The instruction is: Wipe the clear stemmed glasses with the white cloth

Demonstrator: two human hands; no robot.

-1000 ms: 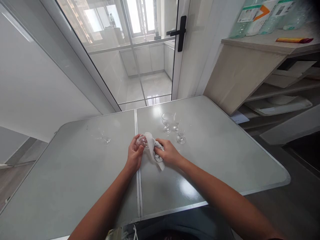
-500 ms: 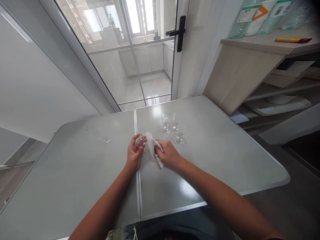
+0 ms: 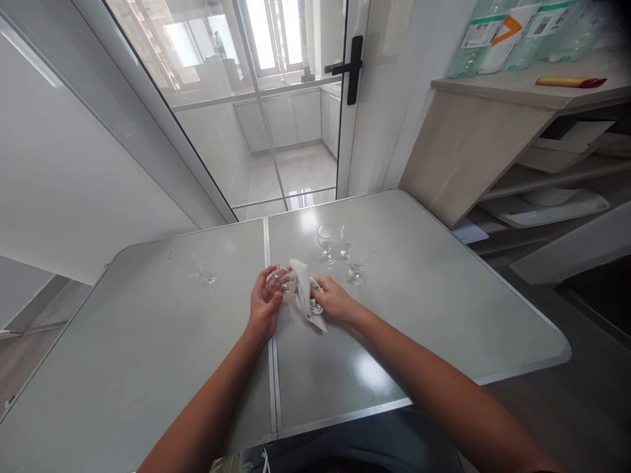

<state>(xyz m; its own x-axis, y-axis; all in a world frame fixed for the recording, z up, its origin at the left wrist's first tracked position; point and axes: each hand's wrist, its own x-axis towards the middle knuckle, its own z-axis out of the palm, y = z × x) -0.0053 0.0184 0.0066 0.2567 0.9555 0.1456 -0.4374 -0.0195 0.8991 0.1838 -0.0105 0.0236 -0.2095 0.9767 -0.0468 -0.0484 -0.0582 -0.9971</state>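
My left hand [image 3: 265, 299] is wrapped round the bowl of a clear stemmed glass [image 3: 282, 279], held on its side above the table's middle seam. Gripped in my right hand [image 3: 332, 299] is a crumpled white cloth [image 3: 306, 289], pressed against the glass at its right end. The cloth hides that end of the glass, and its lower corner hangs down toward the tabletop. Beyond my right hand stand several clear stemmed glasses, among them a wide-bowled one [image 3: 328, 242] and a nearer one [image 3: 355, 270].
More clear glassware [image 3: 211, 279] sits on the left half of the grey-green table [image 3: 148, 361], hard to make out. A glass door [image 3: 290, 131] closes off the far side. At the right, a wooden shelf unit [image 3: 478, 138] carries plastic bottles [image 3: 478, 43].
My right hand and the cloth have shifted slightly to the right, so more of the glass shows. My left hand keeps its hold on the glass.
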